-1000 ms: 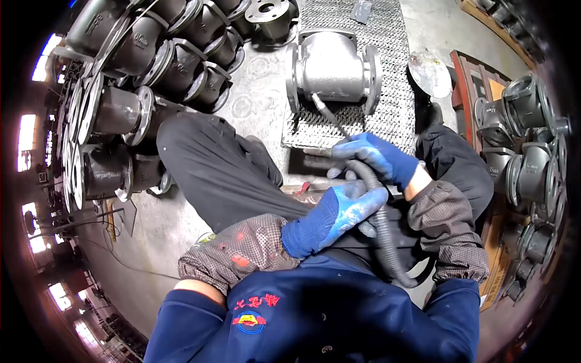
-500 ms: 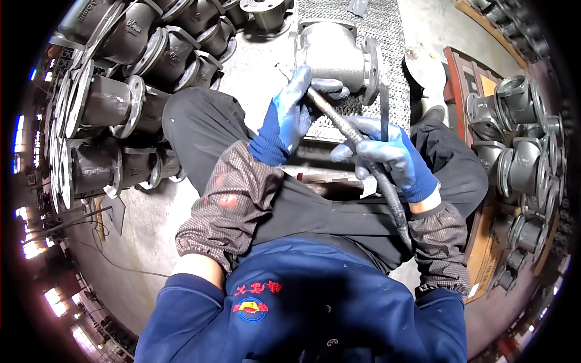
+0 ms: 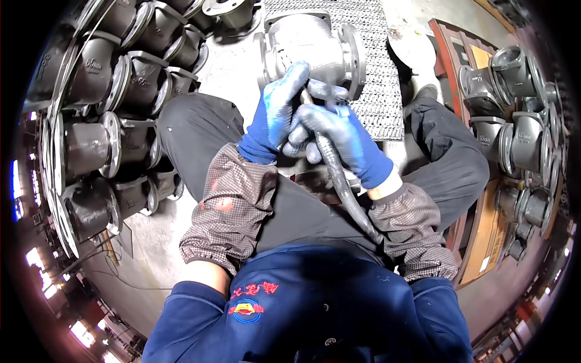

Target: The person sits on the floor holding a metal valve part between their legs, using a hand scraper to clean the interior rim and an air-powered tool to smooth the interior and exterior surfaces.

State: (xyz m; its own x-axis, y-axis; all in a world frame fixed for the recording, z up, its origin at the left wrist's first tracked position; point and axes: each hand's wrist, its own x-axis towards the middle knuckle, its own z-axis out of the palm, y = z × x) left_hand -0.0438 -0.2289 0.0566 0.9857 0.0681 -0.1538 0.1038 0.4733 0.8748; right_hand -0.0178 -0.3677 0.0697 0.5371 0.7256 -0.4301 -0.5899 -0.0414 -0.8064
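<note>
Both my hands wear blue coated work gloves. My left hand [image 3: 284, 100] is closed around the upper end of a dark, wrapped hose-like tool [image 3: 334, 166]. Its fingers hide most of that end, and a thin light tip shows just beyond them, near the casting. Right beside it, my right hand [image 3: 339, 130] grips the same tool lower down. From there the tool curves down toward my lap and my right sleeve. Just past my hands, a grey metal valve body [image 3: 305, 51] with round side flanges lies on a textured metal bench top [image 3: 369, 78].
Stacks of similar grey flanged castings [image 3: 91, 145] rise on my left. More castings [image 3: 526, 145] stand on a pallet at right, next to cardboard [image 3: 487, 242]. A white round object [image 3: 413, 51] is beyond my right foot. A thin cable crosses the floor at lower left.
My right hand has moved left and up along the tool, now beside my left hand. The tool's lower end has swung left. The whole view has shifted, so the valve body appears further left.
</note>
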